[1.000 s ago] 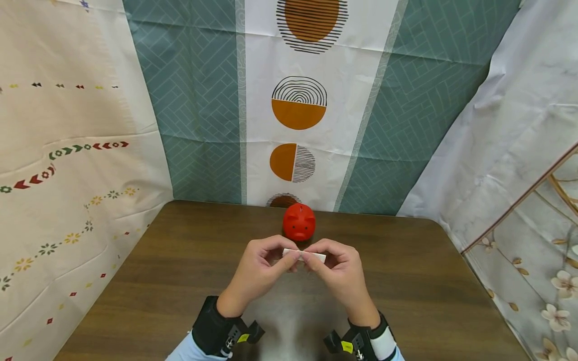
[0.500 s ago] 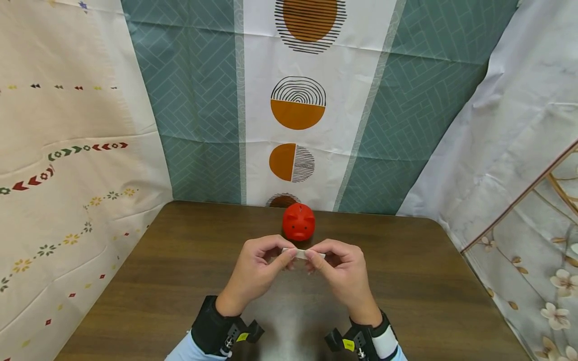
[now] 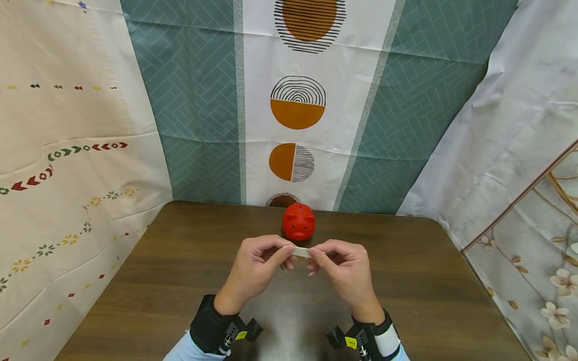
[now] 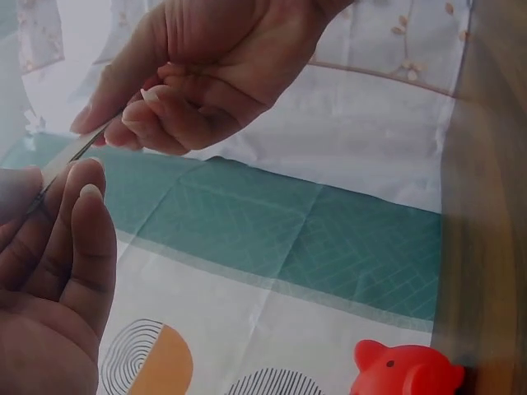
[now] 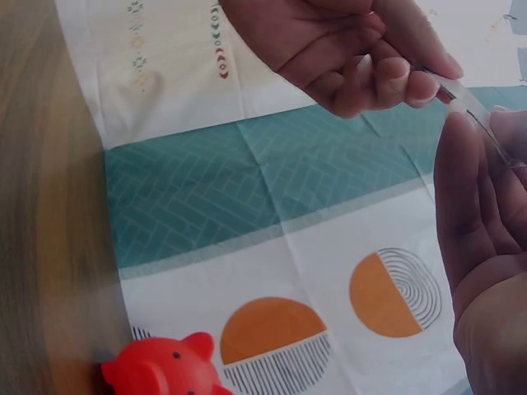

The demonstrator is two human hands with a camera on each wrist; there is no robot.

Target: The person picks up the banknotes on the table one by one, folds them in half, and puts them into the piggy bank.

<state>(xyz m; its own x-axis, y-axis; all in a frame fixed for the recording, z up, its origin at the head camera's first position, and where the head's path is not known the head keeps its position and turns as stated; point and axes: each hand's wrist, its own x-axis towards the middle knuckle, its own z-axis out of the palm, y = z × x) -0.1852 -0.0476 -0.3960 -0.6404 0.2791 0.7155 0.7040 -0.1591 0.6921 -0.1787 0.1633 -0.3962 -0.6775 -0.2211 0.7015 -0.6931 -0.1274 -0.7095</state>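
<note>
A narrow, whitish folded strip of paper is stretched between both hands above the table, nearly level in the head view. My left hand pinches its left end between thumb and index finger. At the other end, the thumb and index finger of my right hand grip it the same way. The left wrist view shows the strip from the side, with thin dark lines along its edge. Just beyond the fingers, a red piggy bank stands upright, snout toward me, a coin slot on top.
The brown wooden table ends at a far edge just behind the piggy bank. A teal and white patterned curtain hangs behind it. Pale printed cloths hang on both sides.
The thumbs, which met at the strip's middle, have slid apart toward its ends, baring the centre. Both hands have spread slightly outward. The piggy bank has not moved.
</note>
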